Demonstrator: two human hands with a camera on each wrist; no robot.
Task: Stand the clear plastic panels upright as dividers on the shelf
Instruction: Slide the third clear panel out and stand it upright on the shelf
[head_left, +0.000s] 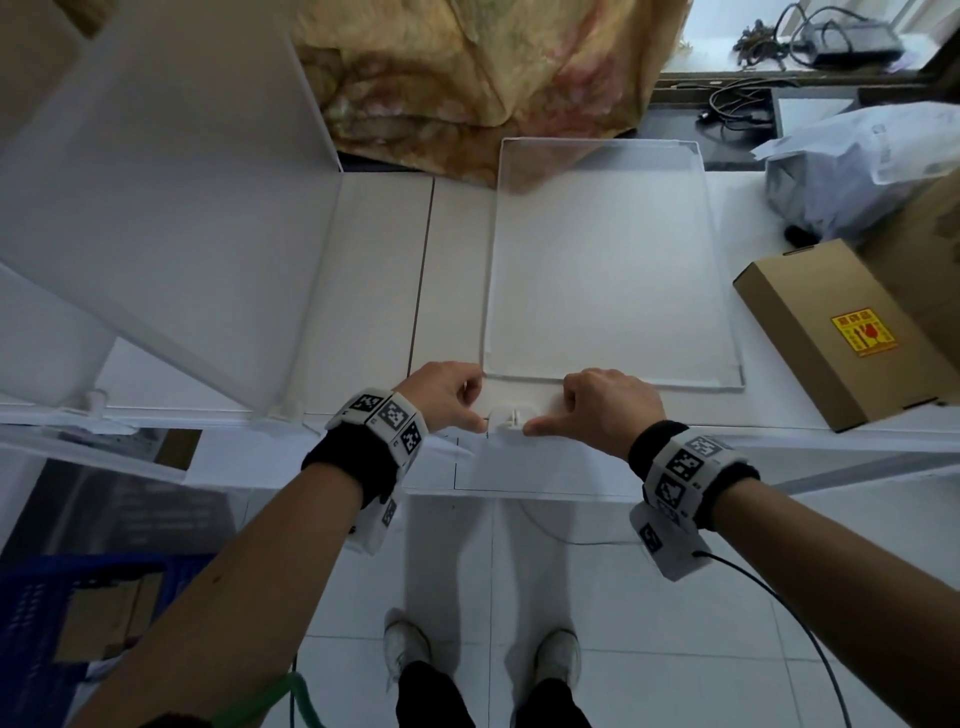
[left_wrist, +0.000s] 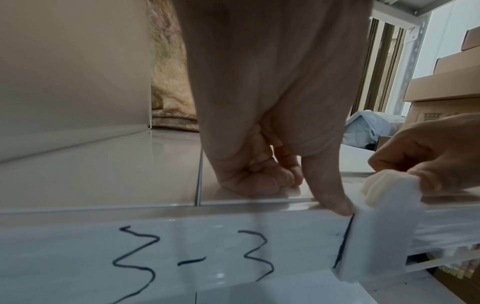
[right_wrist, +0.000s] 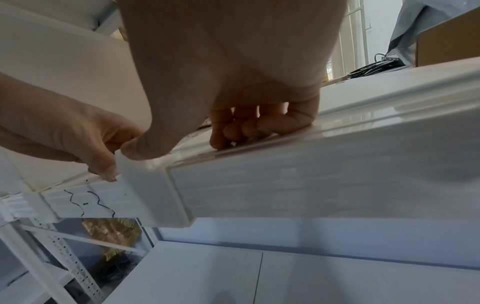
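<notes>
Clip: on shelf front rail, pressed between thumbs of left hand and right hand, fingers curled, apparently positioning it. Panel: flat behind, awaiting standing.

Flat cardboard box with yellow sticker, grey plastic bag, floral cloth, blue crate

Handwritten black marker "3-3" is showing on the white front edge of the shelf, left of a white plastic clip. A yellow sticker with red symbols is sitting on a brown cardboard box; its print is too small to read. Wristbands are carrying black-and-white square code markers.
</notes>
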